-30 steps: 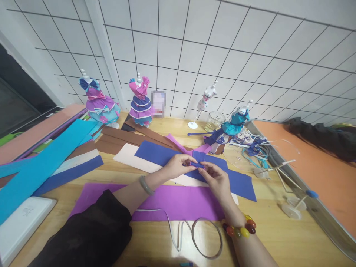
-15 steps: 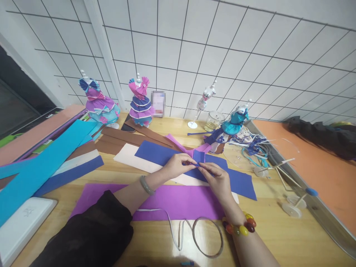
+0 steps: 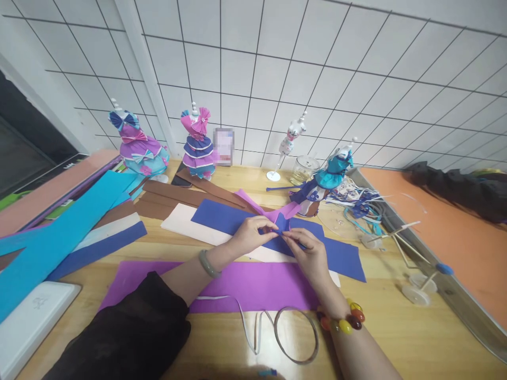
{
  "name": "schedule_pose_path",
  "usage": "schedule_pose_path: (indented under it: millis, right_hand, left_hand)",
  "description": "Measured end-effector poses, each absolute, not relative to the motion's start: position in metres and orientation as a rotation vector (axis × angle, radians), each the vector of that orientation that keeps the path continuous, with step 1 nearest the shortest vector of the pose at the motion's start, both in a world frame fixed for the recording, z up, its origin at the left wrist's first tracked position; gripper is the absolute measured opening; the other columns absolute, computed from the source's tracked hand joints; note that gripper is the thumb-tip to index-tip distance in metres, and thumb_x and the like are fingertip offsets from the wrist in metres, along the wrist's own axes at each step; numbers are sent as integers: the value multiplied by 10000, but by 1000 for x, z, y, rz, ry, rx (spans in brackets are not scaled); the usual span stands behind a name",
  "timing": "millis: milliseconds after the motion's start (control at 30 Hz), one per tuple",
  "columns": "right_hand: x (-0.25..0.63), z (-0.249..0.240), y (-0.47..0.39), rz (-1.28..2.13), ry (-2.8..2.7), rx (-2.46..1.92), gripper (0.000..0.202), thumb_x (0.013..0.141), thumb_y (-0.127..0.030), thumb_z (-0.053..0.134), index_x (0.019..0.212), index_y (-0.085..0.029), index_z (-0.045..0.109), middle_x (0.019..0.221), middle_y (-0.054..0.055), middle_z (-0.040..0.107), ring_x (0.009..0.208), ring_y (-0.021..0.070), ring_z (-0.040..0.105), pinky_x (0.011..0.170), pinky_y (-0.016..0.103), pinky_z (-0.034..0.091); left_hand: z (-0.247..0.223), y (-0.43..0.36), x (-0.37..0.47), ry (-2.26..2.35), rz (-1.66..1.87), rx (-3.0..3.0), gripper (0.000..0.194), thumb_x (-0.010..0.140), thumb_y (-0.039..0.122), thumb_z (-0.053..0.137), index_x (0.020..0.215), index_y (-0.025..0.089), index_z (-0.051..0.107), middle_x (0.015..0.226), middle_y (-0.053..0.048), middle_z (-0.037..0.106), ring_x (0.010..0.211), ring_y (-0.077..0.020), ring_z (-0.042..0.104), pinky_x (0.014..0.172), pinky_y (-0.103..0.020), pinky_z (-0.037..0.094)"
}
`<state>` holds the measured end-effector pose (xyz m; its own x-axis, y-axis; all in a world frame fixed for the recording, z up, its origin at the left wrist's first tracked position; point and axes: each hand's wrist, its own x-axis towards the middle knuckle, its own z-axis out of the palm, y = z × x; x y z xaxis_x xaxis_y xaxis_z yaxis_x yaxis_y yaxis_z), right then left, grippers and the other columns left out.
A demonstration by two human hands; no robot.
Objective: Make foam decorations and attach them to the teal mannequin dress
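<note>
Between both hands is a small dark blue piece (image 3: 282, 224) with a purple edge; whether it is paper or fabric I cannot tell. My left hand (image 3: 253, 234) pinches its near edge from the left, my right hand (image 3: 307, 249) pinches the same edge from the right, with fingertips almost meeting. Purple strips (image 3: 273, 214) spread out behind the piece. Below the hands lie a wide dark blue strip (image 3: 217, 216), a cream strip (image 3: 180, 222) partly under it, and a purple sheet (image 3: 249, 285) closer to me.
Miniature dress forms in layered dresses (image 3: 198, 145) stand along the wall, beside a bare form (image 3: 291, 138) and a glass jar (image 3: 304, 170). Turquoise strips (image 3: 67, 237) cover the left. A coiled ribbon (image 3: 296, 361) lies in front. Stick stands (image 3: 415, 295) are at right.
The near edge of the blue piece looks more rolled or folded under my fingertips, and the piece tilts more. Both hands stay in nearly the same place; the view shifts slightly.
</note>
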<state>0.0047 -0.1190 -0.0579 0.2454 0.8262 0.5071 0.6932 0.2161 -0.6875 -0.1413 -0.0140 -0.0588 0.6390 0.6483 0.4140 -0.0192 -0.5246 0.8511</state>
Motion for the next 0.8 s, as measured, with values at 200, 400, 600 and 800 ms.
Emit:
schedule_pose_path:
  millis: [200, 400, 600, 800]
  right_hand:
    - [4, -56, -119, 233, -1462, -1531, 145, 777, -287, 556, 847, -245, 675, 834, 50, 655, 792, 183, 604, 712, 338, 483]
    - [3, -56, -119, 263, -1432, -1564, 157, 776, -304, 561, 860, -226, 668, 835, 50, 659, 733, 170, 593, 646, 310, 476]
    - [2, -56, -120, 243, -1442, -1575, 186, 781, -297, 557, 918, -230, 663, 871, 56, 661, 744, 174, 595, 660, 321, 475]
    - [3, -57, -119, 222, -1471, -1558, 150, 784, -285, 549, 865, -238, 667, 838, 50, 665, 779, 186, 601, 688, 337, 478]
  left_hand:
    - [-59, -13, -142, 514, 925, 1964, 132, 693, 249, 632, 776, 151, 662, 724, -26, 620, 623, -91, 546, 620, -207, 443]
    - [-60, -12, -142, 504, 955, 1974, 115, 691, 250, 635, 745, 150, 657, 705, -24, 619, 622, -91, 548, 619, -204, 438]
    - [-59, -12, -142, 498, 936, 1988, 117, 700, 256, 626, 740, 150, 654, 714, -31, 621, 628, -96, 544, 624, -212, 438]
    - [-61, -10, -142, 493, 949, 1998, 106, 703, 256, 625, 725, 158, 658, 716, -35, 631, 673, -113, 558, 653, -224, 442]
